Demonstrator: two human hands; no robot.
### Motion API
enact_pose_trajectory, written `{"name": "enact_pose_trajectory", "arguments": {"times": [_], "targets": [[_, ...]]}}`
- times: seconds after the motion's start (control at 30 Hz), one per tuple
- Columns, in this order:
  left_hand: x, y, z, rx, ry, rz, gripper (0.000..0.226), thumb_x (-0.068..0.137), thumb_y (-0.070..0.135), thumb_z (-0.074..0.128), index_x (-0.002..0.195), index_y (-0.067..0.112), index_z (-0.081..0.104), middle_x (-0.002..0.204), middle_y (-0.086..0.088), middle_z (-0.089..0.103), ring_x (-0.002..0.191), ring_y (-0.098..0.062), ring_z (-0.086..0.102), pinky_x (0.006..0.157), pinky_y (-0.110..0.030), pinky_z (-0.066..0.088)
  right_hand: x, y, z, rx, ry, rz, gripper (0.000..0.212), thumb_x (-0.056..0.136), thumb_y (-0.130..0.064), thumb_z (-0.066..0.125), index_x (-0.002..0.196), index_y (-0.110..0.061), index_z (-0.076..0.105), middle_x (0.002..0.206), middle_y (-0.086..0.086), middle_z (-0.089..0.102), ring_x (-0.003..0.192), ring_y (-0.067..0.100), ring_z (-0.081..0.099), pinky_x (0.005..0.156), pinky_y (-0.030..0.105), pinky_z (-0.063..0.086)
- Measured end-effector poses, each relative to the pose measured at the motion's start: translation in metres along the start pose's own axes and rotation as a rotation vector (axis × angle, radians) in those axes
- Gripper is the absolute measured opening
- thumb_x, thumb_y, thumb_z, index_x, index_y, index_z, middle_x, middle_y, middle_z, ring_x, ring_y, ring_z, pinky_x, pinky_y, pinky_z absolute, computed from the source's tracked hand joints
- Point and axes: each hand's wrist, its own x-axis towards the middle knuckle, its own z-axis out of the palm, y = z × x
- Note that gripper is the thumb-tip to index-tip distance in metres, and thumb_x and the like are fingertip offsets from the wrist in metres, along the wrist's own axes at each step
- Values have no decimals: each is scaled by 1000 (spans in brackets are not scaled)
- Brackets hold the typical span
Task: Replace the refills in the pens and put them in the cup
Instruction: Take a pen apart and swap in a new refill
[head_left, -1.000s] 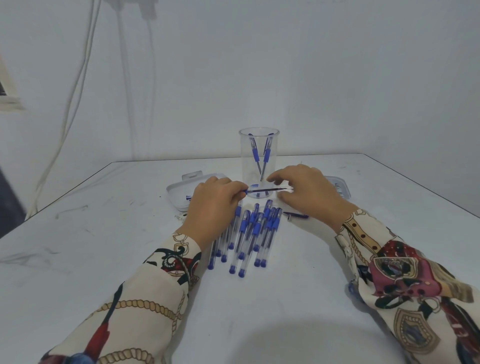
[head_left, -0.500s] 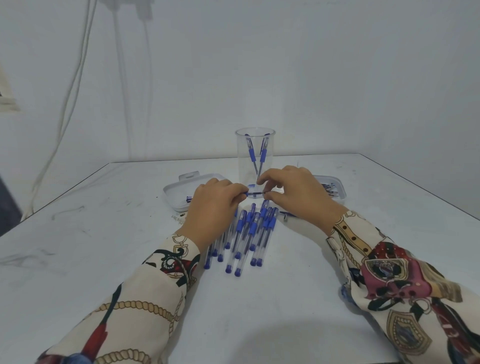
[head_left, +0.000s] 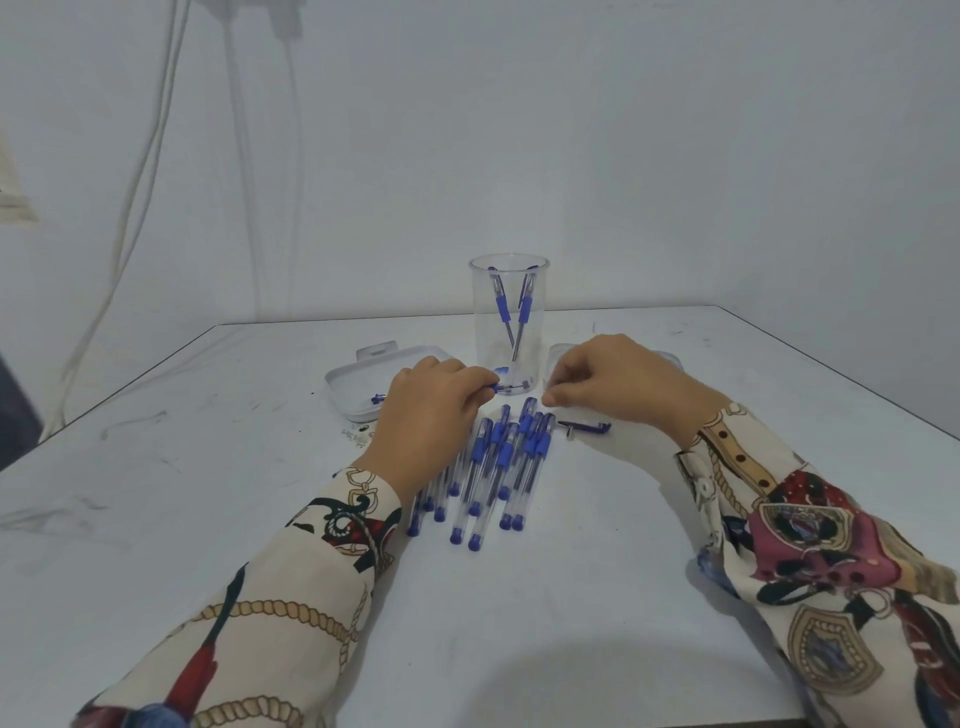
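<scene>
White table (head_left: 571, 597): the near edge is cut off by the frame.

Clear cup (head_left: 509, 312): set upright at the far middle of the table. Two pens (head_left: 511, 312) are seen inside it, leaning and crossing, tips down.

Loose pens (head_left: 493, 467): laid in a row on the table between the two hands, blue caps toward the viewer. The leftmost ones are partly covered by the left wrist, so an exact count cannot be made.

Left hand (head_left: 431, 415): fingers are curled round a pen part (head_left: 511, 387) held level just in front of the cup base. Most of the part is hidden in the fist; whether it is a barrel or a refill cannot be told.

Right hand (head_left: 618, 387): thumb and forefinger are pinched together beside the cup. What is pinched, if anything, is too small to make out.

Dark piece (head_left: 584, 428): lies on the table under the right wrist, beside the row; its nature is unclear.

White tray (head_left: 358, 382): left of the cup, partly hidden by the left hand; a small blue item is seen inside.

Clear container (head_left: 558, 356): right of the cup, mostly hidden behind the right hand.
</scene>
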Motion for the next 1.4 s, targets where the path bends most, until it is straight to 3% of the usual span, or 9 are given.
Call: {"name": "enact_pose_trajectory", "arguments": {"times": [0.1, 0.2, 0.3, 0.4, 0.5, 0.63, 0.83, 1.13, 1.4], "targets": [[-1, 0, 0, -7, -2, 4, 27, 97, 30, 44, 118, 25, 62, 103, 1, 66, 94, -20, 51, 83, -34, 38, -5, 1, -7, -113, -98, 53, 12, 77, -37, 75, 83, -28, 75, 79, -15, 67, 79, 3, 59, 58, 20, 37], [-1, 0, 0, -13, 1, 2, 27, 97, 30, 45, 118, 25, 62, 103, 0, 67, 94, -20, 52, 84, -35, 39, -4, 4, -3, -126, -187, 53, 7, 74, -29, 79, 79, -26, 75, 63, -12, 66, 67, 4, 60, 57, 19, 40], [-1, 1, -1, -13, -7, -7, 28, 97, 31, 44, 118, 26, 62, 105, 1, 66, 95, -20, 52, 86, -36, 40, -1, 7, 2, -110, -226, 51, 4, 75, -26, 77, 78, -24, 75, 65, -6, 69, 62, 5, 60, 57, 18, 41], [-1, 1, -1, -14, 0, -2, 28, 97, 31, 44, 118, 26, 62, 104, 1, 67, 95, -20, 52, 85, -35, 40, 1, 7, 3, 11, -124, 46, 3, 77, -23, 75, 79, -23, 73, 73, -8, 69, 71, 6, 62, 65, 21, 46], [-1, 2, -1, -15, 2, -1, 28, 97, 31, 44, 118, 26, 62, 105, 1, 66, 95, -19, 51, 84, -34, 38, 4, 7, 2, 311, 57, 54, 9, 76, -16, 75, 75, -23, 70, 75, -10, 69, 74, 7, 63, 70, 21, 48], [-1, 3, -3, -18, 3, -1, 28, 97, 31, 44, 119, 26, 61, 107, 1, 66, 96, -19, 51, 84, -33, 37, 5, 5, 7, 669, 69, 65, 9, 76, -11, 77, 80, -16, 71, 68, -7, 69, 59, 7, 56, 55, 14, 43], [-1, 4, -4, -11, 12, 0, 29, 98, 32, 42, 120, 27, 60, 108, 2, 65, 97, -18, 51, 83, -33, 36, 6, 5, 14, 709, 27, 80, 11, 76, -14, 78, 86, -17, 75, 70, -1, 70, 63, 9, 56, 70, 28, 47], [-1, 5, -3, -19, 29, 41, 28, 97, 31, 44, 118, 25, 62, 102, 0, 67, 93, -21, 52, 80, -34, 36, 8, 0, 21, 730, 29, 60, 9, 77, -16, 78, 84, -22, 76, 85, 19, 71, 69, 24, 49, 63, 30, 39], [-1, 4, -1, -32, 44, 69, 27, 97, 31, 44, 116, 25, 63, 99, -1, 67, 91, -22, 53, 79, -37, 40, 8, -1, 23, 758, 16, 21, 12, 79, -9, 75, 92, -10, 75, 73, 2, 70, 57, 5, 55, 52, 9, 41]]}}
